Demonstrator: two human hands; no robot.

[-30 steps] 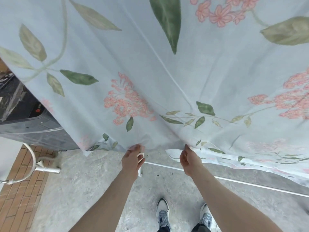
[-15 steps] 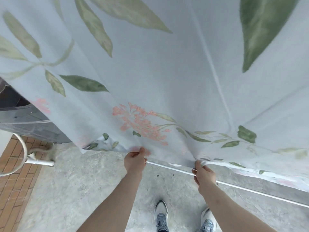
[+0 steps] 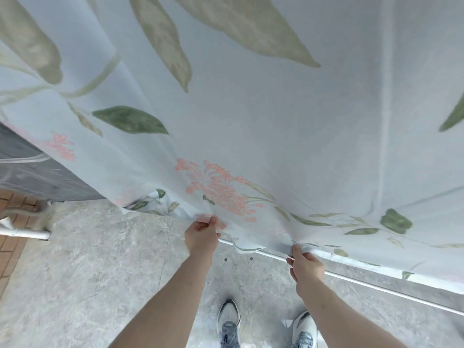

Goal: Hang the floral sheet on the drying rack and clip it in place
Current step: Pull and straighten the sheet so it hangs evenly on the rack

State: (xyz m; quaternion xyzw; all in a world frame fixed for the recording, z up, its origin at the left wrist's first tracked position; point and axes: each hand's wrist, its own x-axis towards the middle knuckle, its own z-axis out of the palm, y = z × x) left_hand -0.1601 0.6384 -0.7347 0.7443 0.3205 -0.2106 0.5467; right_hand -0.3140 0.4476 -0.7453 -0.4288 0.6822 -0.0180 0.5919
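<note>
sheet (image 3: 251,126) hem pinched in both hands' fingers (image 3: 212,220)

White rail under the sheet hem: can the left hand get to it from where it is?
Probably yes. The left hand pinches the floral sheet hem right beside the white rail, whose bare stretch between the hands has nothing across it. It would have to release the hem first.

I see a pale blue cotton sheet (image 3: 276,126) printed with olive and dark green leaves and coral-pink flower clusters. Below it lie mottled grey stone paving (image 3: 105,267), red-brown brick paving (image 3: 10,249), a thin white rail (image 3: 391,293), and white-and-grey trainers (image 3: 229,322).
</note>
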